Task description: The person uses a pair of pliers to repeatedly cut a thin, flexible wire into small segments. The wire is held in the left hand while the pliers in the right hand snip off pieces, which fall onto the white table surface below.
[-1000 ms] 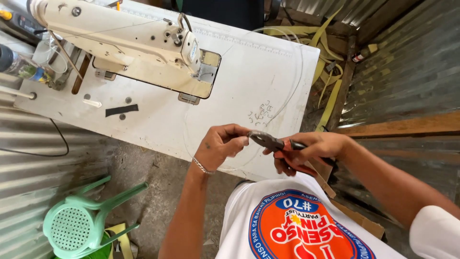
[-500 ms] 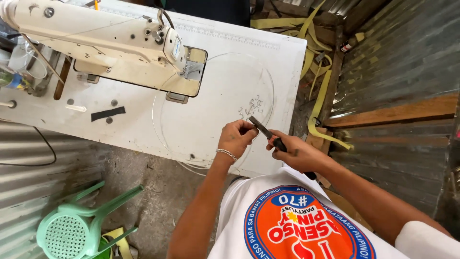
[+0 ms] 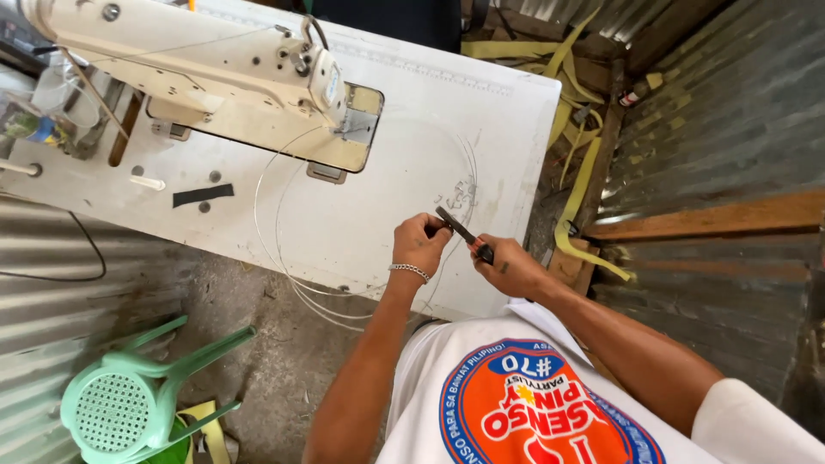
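My left hand point(image 3: 419, 246), with a silver bracelet on the wrist, is closed on the end of a thin pale wire point(image 3: 277, 245). The wire runs in big loops over the white sewing table point(image 3: 430, 112) and hangs past its near edge. My right hand point(image 3: 512, 270) grips dark pliers point(image 3: 459, 229) by the red-tipped handle. The pliers' jaws touch the wire right at my left fingers. Both hands are above the table's near edge, close together.
A cream sewing machine point(image 3: 198, 73) stands on the table's far left. A green plastic chair point(image 3: 129, 404) lies tipped on the dirt floor at lower left. Yellow straps point(image 3: 577, 172) hang beside the table on the right. Corrugated metal walls point(image 3: 722, 129) close in on the right.
My hands have moved up and over the table's near edge, and the pliers now meet the wire at my left fingers. The wire loops have spread over the tabletop.
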